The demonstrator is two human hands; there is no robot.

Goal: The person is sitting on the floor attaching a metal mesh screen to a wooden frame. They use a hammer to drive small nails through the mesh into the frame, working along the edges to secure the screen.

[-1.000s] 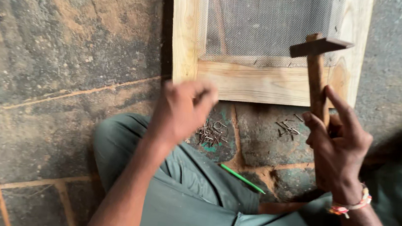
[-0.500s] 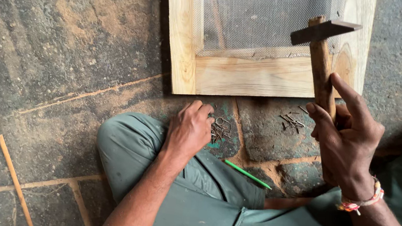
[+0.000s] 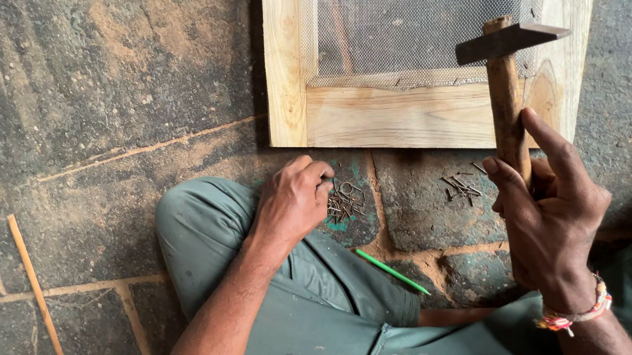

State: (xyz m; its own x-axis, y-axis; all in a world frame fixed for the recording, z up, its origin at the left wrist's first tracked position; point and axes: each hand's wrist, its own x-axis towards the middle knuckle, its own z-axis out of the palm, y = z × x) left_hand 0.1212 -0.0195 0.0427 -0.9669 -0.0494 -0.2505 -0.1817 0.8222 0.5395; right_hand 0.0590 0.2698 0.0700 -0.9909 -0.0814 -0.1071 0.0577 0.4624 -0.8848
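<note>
A light wooden frame [image 3: 385,118] with grey wire mesh [image 3: 410,23] lies on the stone floor at the top. My right hand [image 3: 554,218] grips the wooden handle of a hammer [image 3: 507,72], whose dark metal head hangs above the frame's lower right corner. My left hand [image 3: 294,202] rests low on the floor, fingers curled at a small pile of nails [image 3: 344,204] just below the frame. I cannot tell whether it has pinched a nail.
More loose nails [image 3: 460,186] lie on the floor near my right hand. A green pencil [image 3: 392,272] sits by my folded leg in grey-green trousers [image 3: 317,318]. A thin wooden stick [image 3: 35,285] lies at the lower left on the cracked stone slabs.
My left hand dropped from the frame's lower rail down to the nail pile. The hammer stayed raised in my right hand, shifting only slightly.
</note>
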